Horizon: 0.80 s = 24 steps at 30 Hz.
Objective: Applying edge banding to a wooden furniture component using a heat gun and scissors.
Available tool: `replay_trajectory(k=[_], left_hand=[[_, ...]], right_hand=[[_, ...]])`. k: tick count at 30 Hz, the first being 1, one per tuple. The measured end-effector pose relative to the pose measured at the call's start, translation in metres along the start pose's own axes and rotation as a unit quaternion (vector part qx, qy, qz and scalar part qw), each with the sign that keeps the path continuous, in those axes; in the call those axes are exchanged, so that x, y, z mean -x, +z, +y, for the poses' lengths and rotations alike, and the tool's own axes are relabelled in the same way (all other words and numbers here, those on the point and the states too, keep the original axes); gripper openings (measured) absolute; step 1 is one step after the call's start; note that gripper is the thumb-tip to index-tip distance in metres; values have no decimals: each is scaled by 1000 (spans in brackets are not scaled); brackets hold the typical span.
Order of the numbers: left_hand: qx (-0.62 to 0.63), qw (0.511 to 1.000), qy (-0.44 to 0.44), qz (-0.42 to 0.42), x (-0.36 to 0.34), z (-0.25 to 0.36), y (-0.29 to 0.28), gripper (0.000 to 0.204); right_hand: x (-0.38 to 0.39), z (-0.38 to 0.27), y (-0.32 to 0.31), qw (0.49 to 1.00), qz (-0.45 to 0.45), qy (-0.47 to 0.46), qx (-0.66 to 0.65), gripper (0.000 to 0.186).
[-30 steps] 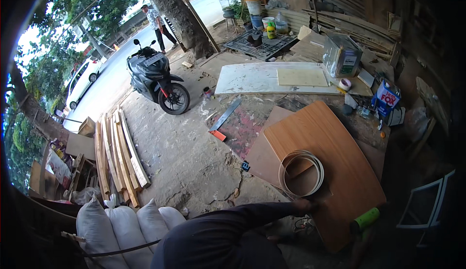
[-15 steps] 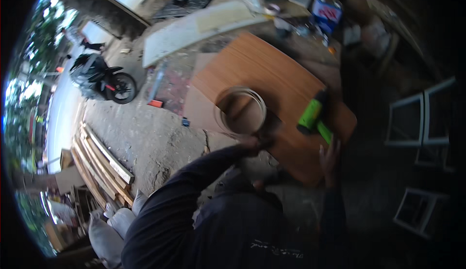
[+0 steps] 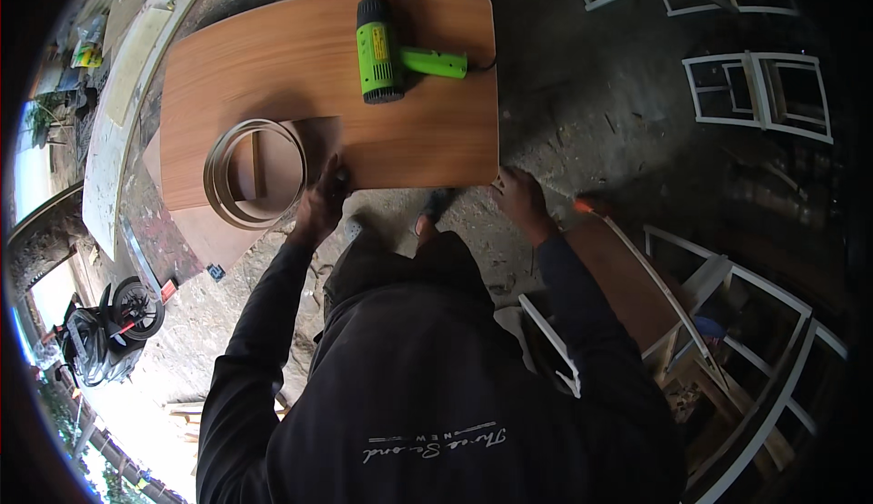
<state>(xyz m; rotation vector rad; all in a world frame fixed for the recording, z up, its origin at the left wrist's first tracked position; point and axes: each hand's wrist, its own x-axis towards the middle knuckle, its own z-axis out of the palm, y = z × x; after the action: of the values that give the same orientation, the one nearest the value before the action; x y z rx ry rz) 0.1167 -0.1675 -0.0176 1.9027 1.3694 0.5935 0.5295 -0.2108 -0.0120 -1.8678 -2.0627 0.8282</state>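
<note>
A wood-grain board (image 3: 273,59) with rounded right corners lies in front of me. A pale coil of thin edge-banding strip (image 3: 211,177) stands out over the board's near left part, with a shadow beside it. My left hand (image 3: 318,204) is closed at the coil's right side, its fingertips close to the board's near edge; its exact hold is partly hidden. My right hand (image 3: 525,202) has its fingers closed at the board's near right corner. On the board's far right part lies a green heat gun (image 3: 377,59), nozzle pointing away, touched by neither hand.
White frames (image 3: 759,95) stand on the floor at the right, with more at the lower right beside a brown panel (image 3: 614,268). A long pale panel (image 3: 118,131) lies at the left. A motorcycle (image 3: 100,331) is parked further left.
The view has swung, so the board now lies straight across ahead. My right hand, earlier beside the heat gun's handle, is now at the board's near corner. My left hand stays by the coil.
</note>
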Motion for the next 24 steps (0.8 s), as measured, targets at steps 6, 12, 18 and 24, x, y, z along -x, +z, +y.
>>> replay_trajectory(k=[6,12,18,24], left_hand=[[2,999,17,-28,-8,-2,-3,47],[-11,997,68,-28,-14,-9,-6,43],[10,998,4,-67,-23,-1,-4,44],[-5,999,48,-23,-11,-10,-10,41]], right_hand=[[1,-9,12,1000,2,16,27,28],[3,-45,74,968,145,188,-84,28],[-3,-86,82,897,271,313,-154,44],[-53,-117,-2,989,64,120,49,24]])
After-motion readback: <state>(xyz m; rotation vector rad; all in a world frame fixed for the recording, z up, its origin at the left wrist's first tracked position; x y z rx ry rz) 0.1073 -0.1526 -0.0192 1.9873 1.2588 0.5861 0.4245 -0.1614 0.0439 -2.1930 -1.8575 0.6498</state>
